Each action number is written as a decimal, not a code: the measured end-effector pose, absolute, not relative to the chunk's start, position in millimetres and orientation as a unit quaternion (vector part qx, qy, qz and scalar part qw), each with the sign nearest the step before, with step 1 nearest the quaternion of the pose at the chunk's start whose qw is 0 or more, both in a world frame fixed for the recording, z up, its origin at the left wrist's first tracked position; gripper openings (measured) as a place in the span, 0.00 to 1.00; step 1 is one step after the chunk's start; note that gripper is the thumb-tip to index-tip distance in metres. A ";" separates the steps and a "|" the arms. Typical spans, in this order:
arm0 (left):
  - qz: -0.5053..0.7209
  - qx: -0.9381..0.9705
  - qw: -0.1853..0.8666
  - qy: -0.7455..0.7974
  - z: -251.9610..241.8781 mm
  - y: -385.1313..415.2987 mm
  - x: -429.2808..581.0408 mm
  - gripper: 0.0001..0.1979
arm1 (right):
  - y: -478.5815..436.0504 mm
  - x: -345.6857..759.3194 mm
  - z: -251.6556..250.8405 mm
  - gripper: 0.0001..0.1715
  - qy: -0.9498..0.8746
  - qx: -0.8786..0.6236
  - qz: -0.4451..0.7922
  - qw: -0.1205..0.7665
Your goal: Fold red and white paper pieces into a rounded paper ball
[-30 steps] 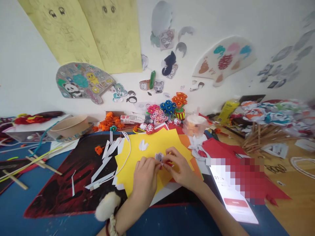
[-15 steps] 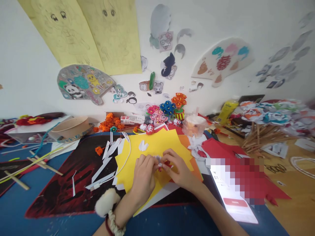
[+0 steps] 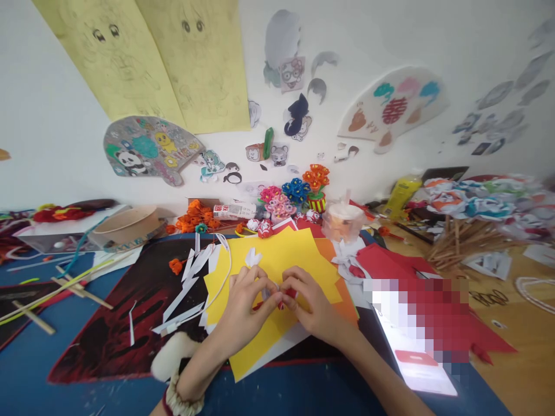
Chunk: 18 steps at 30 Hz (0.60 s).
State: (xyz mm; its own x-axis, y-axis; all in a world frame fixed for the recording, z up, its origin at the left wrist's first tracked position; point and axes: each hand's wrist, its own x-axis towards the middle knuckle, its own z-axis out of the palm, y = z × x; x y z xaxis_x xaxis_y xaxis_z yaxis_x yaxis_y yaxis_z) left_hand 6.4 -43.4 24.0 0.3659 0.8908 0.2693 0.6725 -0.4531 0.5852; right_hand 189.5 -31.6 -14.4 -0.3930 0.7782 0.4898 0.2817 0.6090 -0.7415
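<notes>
Over the yellow paper sheets [image 3: 281,245], both hands pinch a small red-and-white paper piece [image 3: 281,305], mostly hidden by the fingertips. My left hand [image 3: 251,306] comes from the lower left, its thumb and index finger closed on the piece's left side. From the right, my right hand [image 3: 313,306] grips the other side between thumb and fingers. A small folded white paper piece [image 3: 252,256] lies on the yellow sheets just beyond my left hand.
White paper strips [image 3: 184,289] and a white cable [image 3: 223,271] lie left of the sheets. To the right are red paper sheets [image 3: 385,260] and a lit phone [image 3: 420,358]. Pipe-cleaner flowers [image 3: 280,205] and a plastic cup [image 3: 344,219] stand along the wall.
My left hand has turned, opening a gap between its thumb and index finger while keeping the pinch. The wrist has shifted slightly left, and both hands still hold the piece.
</notes>
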 end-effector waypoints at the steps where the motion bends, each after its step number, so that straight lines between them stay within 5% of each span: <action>1: 0.285 0.800 0.196 0.491 24.8 -43.8 6.6 0.11 | -32.0 189.1 -14.9 0.12 -0.781 -0.342 0.273 0.446; 6: 0.313 0.778 0.154 0.523 25.7 -46.6 9.2 0.11 | -37.7 185.1 -16.1 0.16 -0.762 -0.391 0.108 0.505; 18: 0.314 0.738 0.191 0.566 26.2 -46.5 8.2 0.11 | -40.3 179.9 -13.6 0.15 -0.836 -0.355 -0.112 0.403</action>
